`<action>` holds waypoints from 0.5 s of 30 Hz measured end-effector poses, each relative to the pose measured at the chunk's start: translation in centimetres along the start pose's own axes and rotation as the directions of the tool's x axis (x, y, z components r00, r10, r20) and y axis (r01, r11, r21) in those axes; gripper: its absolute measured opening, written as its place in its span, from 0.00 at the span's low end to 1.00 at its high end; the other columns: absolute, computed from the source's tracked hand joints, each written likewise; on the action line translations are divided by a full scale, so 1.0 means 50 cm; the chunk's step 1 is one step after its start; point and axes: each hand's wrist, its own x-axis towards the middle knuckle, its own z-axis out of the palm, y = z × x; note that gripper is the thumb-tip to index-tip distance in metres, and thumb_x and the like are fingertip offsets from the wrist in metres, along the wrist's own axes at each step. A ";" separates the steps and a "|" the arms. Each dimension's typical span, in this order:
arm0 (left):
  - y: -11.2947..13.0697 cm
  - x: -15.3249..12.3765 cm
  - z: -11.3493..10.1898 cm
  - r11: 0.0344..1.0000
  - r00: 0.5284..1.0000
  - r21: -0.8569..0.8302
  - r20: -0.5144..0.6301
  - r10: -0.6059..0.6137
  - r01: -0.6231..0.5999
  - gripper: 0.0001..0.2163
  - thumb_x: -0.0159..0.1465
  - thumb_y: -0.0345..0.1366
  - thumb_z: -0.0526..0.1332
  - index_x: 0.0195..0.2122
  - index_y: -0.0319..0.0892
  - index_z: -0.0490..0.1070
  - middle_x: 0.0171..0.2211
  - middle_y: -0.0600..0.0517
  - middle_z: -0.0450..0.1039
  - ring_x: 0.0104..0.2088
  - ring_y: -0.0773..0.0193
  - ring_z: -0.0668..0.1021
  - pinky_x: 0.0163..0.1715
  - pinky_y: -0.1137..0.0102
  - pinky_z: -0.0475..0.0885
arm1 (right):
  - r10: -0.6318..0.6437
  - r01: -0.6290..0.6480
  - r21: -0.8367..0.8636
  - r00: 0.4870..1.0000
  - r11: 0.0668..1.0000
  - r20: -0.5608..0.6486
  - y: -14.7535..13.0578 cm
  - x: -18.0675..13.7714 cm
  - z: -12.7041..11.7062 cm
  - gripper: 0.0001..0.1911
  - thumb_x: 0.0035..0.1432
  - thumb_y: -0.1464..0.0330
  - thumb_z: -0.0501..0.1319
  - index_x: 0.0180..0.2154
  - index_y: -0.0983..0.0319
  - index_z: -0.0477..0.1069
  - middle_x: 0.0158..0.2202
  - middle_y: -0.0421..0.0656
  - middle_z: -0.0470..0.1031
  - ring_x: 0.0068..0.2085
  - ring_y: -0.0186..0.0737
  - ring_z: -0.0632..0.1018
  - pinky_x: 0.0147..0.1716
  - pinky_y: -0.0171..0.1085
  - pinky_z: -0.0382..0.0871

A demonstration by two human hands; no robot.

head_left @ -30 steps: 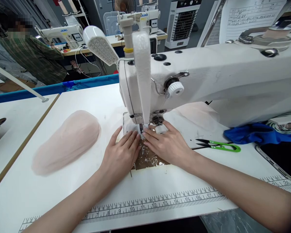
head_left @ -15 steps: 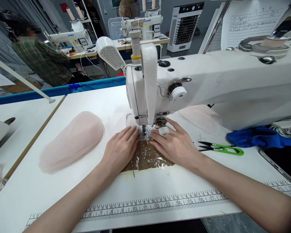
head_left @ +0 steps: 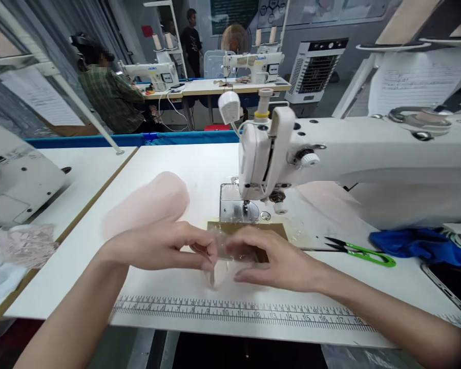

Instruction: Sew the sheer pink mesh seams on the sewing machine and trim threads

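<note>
My left hand [head_left: 172, 246] pinches a thin, sheer pale fabric piece [head_left: 223, 271] between thumb and fingers, in front of the sewing machine [head_left: 265, 159]. Facing it, my right hand [head_left: 278, 256] is slightly blurred, its thumb apart from its curved fingers, close to the fabric's right side. Whether it touches the fabric is hard to see. Behind both hands lies a brown taped patch [head_left: 274, 229] on the table, partly covered by them. The presser foot [head_left: 246, 209] stands over the bare metal needle plate [head_left: 230, 207].
Sheer pink fabric pieces [head_left: 149, 202] lie at the left. Green-handled thread snips [head_left: 369, 255] and a blue cloth [head_left: 407, 247] are at the right. A printed ruler [head_left: 238, 310] runs along the front edge. A person in a plaid shirt [head_left: 109, 97] sits beyond.
Both hands have drawn back from the presser foot toward the front edge, and the left now holds sheer fabric up. The needle plate is uncovered. The view has shifted.
</note>
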 end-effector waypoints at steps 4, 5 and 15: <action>-0.010 -0.042 0.003 0.947 0.996 -0.320 -0.082 -0.045 0.016 0.04 0.66 0.37 0.57 0.40 0.46 0.70 0.34 0.52 0.76 0.33 0.65 0.79 0.33 0.71 0.71 | 0.083 -0.152 0.541 0.985 0.827 0.151 -0.049 0.033 0.018 0.08 0.61 0.64 0.61 0.35 0.62 0.74 0.29 0.39 0.78 0.31 0.34 0.79 0.34 0.33 0.75; -0.022 -0.051 0.007 0.923 0.993 -0.384 -0.109 -0.053 0.007 0.06 0.65 0.36 0.58 0.43 0.47 0.69 0.34 0.52 0.76 0.33 0.64 0.79 0.34 0.70 0.72 | 0.104 -0.157 0.583 0.987 0.797 0.123 -0.056 0.041 0.023 0.08 0.61 0.64 0.62 0.34 0.62 0.74 0.29 0.39 0.78 0.31 0.33 0.79 0.34 0.32 0.75; -0.117 -0.193 0.055 0.838 0.884 -0.544 -0.365 -0.291 0.052 0.08 0.62 0.41 0.62 0.33 0.40 0.72 0.26 0.53 0.71 0.27 0.66 0.75 0.32 0.70 0.71 | 0.275 -0.244 0.545 0.961 0.802 0.025 -0.076 0.088 0.054 0.13 0.60 0.57 0.61 0.33 0.61 0.72 0.27 0.40 0.75 0.28 0.32 0.74 0.30 0.33 0.68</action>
